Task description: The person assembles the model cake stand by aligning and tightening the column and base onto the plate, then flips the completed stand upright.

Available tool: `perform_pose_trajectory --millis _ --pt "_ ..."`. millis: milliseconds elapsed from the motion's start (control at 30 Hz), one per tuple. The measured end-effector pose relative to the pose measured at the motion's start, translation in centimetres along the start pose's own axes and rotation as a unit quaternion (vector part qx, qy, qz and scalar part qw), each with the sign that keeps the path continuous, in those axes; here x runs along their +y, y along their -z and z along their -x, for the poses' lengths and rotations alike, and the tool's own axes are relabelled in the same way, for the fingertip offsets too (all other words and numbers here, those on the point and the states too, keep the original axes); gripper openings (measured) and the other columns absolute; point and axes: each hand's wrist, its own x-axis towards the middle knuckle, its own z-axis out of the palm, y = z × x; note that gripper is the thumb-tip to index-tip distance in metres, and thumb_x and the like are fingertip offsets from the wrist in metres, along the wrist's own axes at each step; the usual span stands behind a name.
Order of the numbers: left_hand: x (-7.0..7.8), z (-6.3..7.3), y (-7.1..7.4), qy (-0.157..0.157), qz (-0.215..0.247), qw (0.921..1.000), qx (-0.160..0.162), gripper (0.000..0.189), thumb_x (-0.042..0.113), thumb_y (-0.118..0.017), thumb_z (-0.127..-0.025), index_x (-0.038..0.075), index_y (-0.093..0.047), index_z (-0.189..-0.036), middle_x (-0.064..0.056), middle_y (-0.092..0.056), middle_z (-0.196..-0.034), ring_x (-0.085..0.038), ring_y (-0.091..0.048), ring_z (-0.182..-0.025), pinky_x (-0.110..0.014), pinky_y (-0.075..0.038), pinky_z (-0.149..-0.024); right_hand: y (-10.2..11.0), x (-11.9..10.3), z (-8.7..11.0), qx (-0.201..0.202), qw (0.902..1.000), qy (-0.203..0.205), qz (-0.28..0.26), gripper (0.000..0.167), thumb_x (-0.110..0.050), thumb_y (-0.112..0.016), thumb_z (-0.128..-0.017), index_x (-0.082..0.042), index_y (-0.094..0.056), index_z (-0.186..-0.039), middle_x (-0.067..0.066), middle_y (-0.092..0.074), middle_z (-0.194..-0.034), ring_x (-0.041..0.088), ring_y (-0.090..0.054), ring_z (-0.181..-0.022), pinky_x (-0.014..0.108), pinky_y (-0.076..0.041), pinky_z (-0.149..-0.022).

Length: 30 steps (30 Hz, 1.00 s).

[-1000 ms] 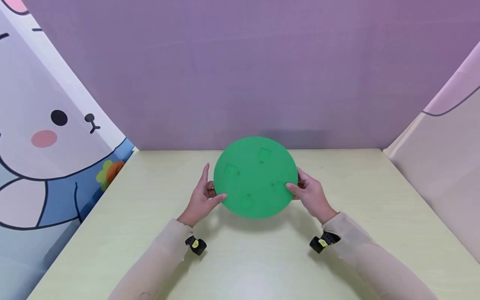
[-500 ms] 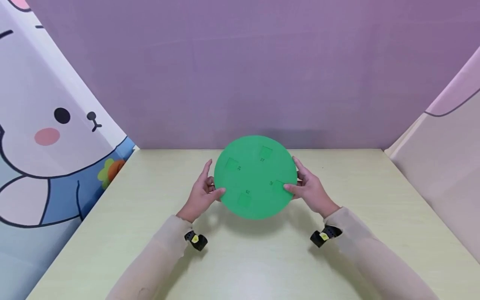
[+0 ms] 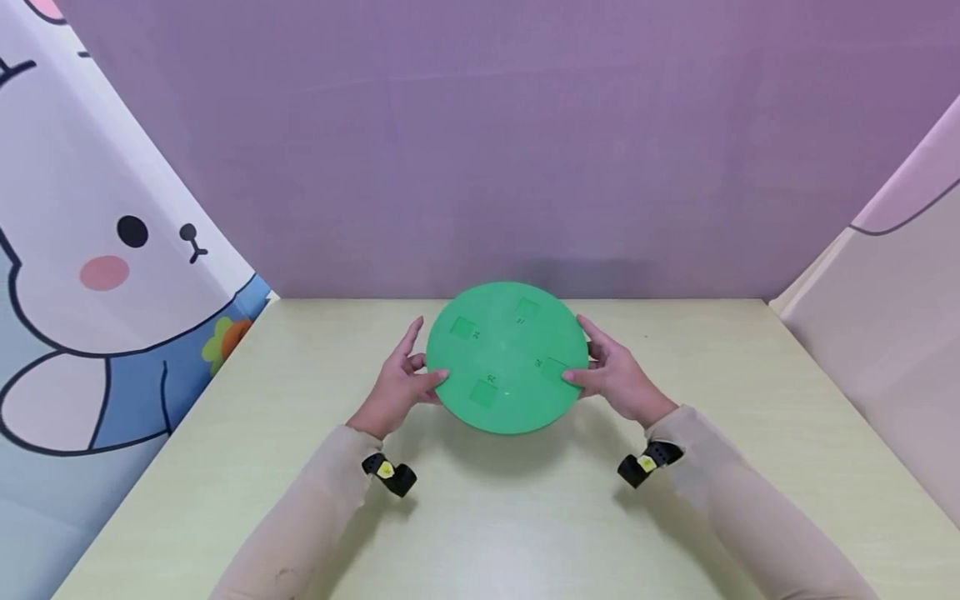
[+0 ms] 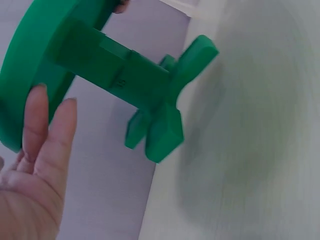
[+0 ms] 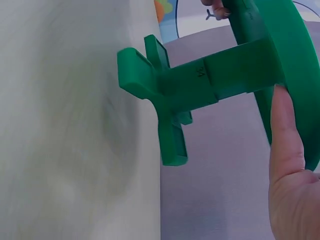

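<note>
Both hands hold a small green pedestal table [image 3: 504,354] by opposite sides of its round top. Shallow square recesses with small numbers mark the upper face. My left hand [image 3: 397,383] grips the left rim, thumb on top, other fingers beneath or beside the edge. At the right rim, my right hand [image 3: 618,379] pinches the edge in the same way. The left wrist view shows the column [image 4: 110,70] and splayed feet [image 4: 167,130] under the top. In the right wrist view the feet [image 5: 172,140] appear close above the tabletop; contact cannot be told.
The pale wooden table [image 3: 502,533] spreads beneath the hands. Behind it stands a purple cloth wall [image 3: 480,150]. A cartoon-printed sheet [image 3: 150,350] borders the left side, a pale panel [image 3: 885,333] the right.
The round top has tipped to a flatter view and its far edge sits lower. It has also shifted slightly left. Both hands keep their hold, and the right fingers extend a bit more.
</note>
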Motion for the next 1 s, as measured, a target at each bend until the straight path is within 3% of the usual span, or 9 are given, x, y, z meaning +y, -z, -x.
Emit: perform_pose_trajectory --millis 200,400,667,1000 --pt "0.3 0.0 0.1 0.03 0.02 0.9993 -0.007 0.085 -0.01 -0.057 -0.089 0.019 -0.012 -0.156 -0.011 -0.058 -0.108 -0.018 -0.069 -0.079 -0.039 -0.056 -0.068 0.2 -0.1 -0.1 -0.013 0.9999 -0.007 0.0 0.094 0.011 -0.061 -0.086 -0.01 0.0 -0.154 0.027 -0.04 -0.129 0.015 -0.063 -0.092 0.035 -0.056 -0.073" --pt "0.2 0.0 0.4 0.05 0.017 0.9984 -0.022 0.083 -0.011 -0.055 -0.089 0.014 -0.011 -0.155 -0.008 -0.056 -0.103 -0.016 -0.067 -0.071 -0.037 -0.056 -0.066 0.1 -0.1 -0.2 -0.021 0.9996 -0.021 -0.003 0.094 0.011 -0.06 -0.087 -0.011 0.001 -0.154 0.028 -0.04 -0.129 0.017 -0.063 -0.092 0.035 -0.056 -0.071" --pt "0.1 0.2 0.9 0.056 0.017 0.9974 -0.042 0.084 -0.011 -0.054 -0.089 0.013 -0.008 -0.155 -0.006 -0.056 -0.099 -0.015 -0.065 -0.064 -0.03 -0.055 -0.06 -0.1 0.0 -0.1 -0.037 0.9989 -0.024 -0.017 0.093 0.012 -0.056 -0.089 -0.01 0.007 -0.153 0.031 -0.037 -0.13 0.017 -0.063 -0.092 0.035 -0.055 -0.072" --pt "-0.1 0.3 1.1 0.065 0.014 0.9967 -0.045 0.084 -0.01 -0.054 -0.089 0.013 -0.008 -0.155 -0.005 -0.056 -0.097 -0.013 -0.064 -0.064 -0.029 -0.055 -0.058 0.0 0.5 -0.2 -0.037 0.9986 -0.036 -0.008 0.093 0.008 -0.059 -0.089 -0.012 0.004 -0.154 0.026 -0.042 -0.124 0.018 -0.064 -0.091 0.035 -0.055 -0.073"
